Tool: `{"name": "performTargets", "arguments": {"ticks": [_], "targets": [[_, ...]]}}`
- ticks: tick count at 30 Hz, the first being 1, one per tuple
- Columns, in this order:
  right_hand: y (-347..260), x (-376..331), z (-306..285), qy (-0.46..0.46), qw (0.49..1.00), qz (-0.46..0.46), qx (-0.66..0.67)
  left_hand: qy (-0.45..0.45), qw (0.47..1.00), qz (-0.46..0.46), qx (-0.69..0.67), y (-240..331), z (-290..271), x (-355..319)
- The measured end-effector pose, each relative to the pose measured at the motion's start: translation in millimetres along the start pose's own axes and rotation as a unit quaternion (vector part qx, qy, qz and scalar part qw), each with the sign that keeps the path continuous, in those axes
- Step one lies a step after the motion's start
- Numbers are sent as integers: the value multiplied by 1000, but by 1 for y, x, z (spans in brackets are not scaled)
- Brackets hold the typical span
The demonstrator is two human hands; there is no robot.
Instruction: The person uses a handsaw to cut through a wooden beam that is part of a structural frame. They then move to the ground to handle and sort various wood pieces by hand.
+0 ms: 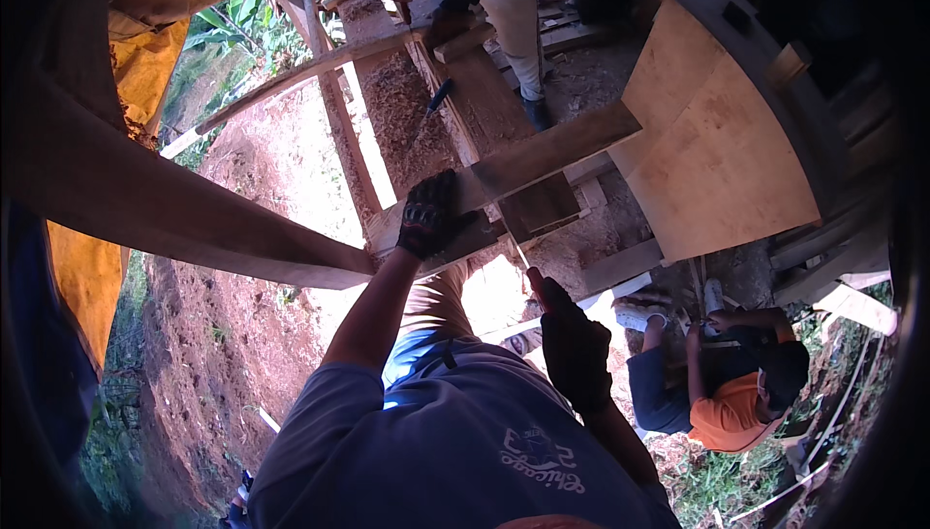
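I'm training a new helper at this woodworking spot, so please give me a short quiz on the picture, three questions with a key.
1. Multiple choice: what does the left hand rest on?
a) the seated person's shoulder
b) the wooden plank
c) the bare ground

2. True or false: the right hand is ungloved.

3. Short answer: what colour is the handle of the tool in the right hand?

Key:
1. b
2. False; it wears a dark glove.
3. Red
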State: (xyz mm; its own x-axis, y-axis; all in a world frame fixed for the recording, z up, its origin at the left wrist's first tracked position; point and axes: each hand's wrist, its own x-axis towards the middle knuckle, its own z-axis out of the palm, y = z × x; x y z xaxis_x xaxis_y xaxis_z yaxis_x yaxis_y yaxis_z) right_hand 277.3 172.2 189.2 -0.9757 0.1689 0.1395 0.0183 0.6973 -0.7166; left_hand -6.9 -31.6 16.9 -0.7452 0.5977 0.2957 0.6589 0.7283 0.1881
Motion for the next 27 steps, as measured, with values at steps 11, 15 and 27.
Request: {"name": "performTargets", "arguments": {"ticks": [11,15,27], "targets": [[35,95,54,87,986,-129,-55,31,995,-75,-50,-43,13,59],[22,107,38,43,996,-69,-37,2,995,-80,-57,-47,17,67],[29,85,41,-12,990,-76,-119,22,994,-71,-74,-65,30,57]]}}
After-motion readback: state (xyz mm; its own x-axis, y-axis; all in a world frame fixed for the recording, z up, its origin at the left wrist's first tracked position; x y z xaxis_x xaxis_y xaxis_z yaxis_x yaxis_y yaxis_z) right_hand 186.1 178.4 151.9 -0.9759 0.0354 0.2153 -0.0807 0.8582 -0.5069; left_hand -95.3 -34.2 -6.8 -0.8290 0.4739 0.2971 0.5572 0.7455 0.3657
